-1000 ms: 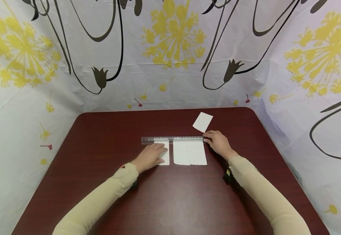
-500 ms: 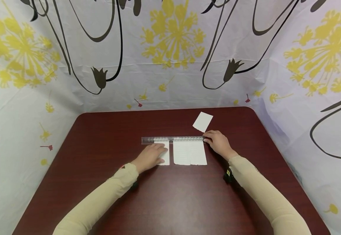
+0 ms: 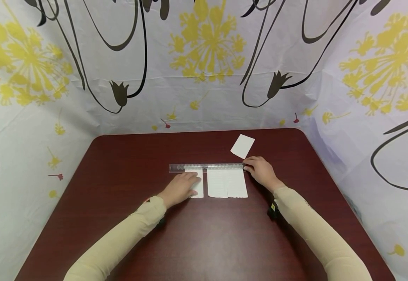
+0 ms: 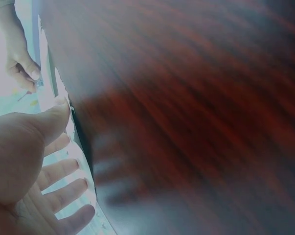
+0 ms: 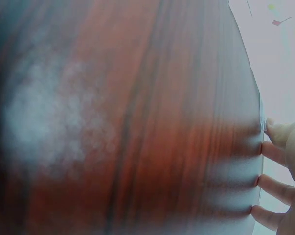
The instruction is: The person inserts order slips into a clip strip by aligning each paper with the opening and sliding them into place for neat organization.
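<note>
A clear plastic ruler point(image 3: 225, 166) lies crosswise over the top edges of white paper pieces in the head view. Beneath my left hand point(image 3: 180, 187) is a narrow paper piece point(image 3: 198, 192); the fingers rest on it, extended and slightly spread, as the left wrist view also shows. My right hand point(image 3: 262, 171) pinches the ruler's right end between thumb and fingers, its other fingertips down on the table. Two more paper pieces, one on the left point(image 3: 217, 185) and one on the right point(image 3: 237, 185), lie edge to edge under the ruler, with ragged bottom edges.
Another loose paper piece point(image 3: 242, 146) lies tilted beyond my right hand, with one torn edge. The dark red-brown table point(image 3: 204, 234) has rounded far corners. Patterned white cloth point(image 3: 204, 105) hangs close behind it and on both sides.
</note>
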A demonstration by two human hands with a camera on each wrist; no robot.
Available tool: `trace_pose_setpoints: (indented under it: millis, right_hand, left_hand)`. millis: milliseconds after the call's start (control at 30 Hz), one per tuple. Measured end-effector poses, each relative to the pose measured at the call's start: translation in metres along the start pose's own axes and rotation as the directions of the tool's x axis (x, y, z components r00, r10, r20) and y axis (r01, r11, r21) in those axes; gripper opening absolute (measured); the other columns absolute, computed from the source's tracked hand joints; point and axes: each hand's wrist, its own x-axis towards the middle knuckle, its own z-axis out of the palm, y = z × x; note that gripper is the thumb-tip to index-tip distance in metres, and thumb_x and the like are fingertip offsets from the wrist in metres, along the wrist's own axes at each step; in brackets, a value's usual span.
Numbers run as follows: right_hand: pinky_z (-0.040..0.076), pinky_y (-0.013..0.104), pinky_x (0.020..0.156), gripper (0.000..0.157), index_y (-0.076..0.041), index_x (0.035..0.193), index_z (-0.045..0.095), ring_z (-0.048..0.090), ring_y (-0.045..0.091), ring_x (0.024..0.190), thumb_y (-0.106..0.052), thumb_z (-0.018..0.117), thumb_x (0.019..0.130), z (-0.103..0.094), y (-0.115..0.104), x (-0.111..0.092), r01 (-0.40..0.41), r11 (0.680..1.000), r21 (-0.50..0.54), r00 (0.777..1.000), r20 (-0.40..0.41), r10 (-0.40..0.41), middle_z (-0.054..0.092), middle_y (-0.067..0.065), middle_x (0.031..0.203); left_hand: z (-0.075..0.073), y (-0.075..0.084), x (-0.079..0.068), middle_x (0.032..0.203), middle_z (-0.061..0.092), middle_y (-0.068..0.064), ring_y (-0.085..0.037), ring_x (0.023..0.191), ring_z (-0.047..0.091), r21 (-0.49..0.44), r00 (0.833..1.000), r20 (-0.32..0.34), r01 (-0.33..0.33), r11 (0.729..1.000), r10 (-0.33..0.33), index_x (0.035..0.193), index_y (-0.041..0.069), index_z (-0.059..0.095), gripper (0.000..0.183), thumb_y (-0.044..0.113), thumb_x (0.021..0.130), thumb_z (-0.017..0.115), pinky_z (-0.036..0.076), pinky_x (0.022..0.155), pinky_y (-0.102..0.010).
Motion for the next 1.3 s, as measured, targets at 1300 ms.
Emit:
trace_pose_setpoints:
  millis: [1300]
  right_hand:
    - [0.053, 0.056, 0.09, 0.027, -0.011, 0.121, 0.07, 0.058, 0.036, 0.121, -0.021, 0.065, 0.096, 0.0, 0.0, 0.001, -0.001, 1.0, 0.006, 1.0, -0.003, 0.001, 0.069, 0.011, 0.122]
  left_hand:
    - [-0.001, 0.011, 0.01, 0.147, 0.053, -0.014, -0.033, 0.136, 0.05, 0.05, 1.0, 0.021, -0.019, 0.999, 0.018, 0.139, 0.009, 0.055, 0.056, 0.039, 0.092, 0.066, 0.042, 0.113, -0.049]
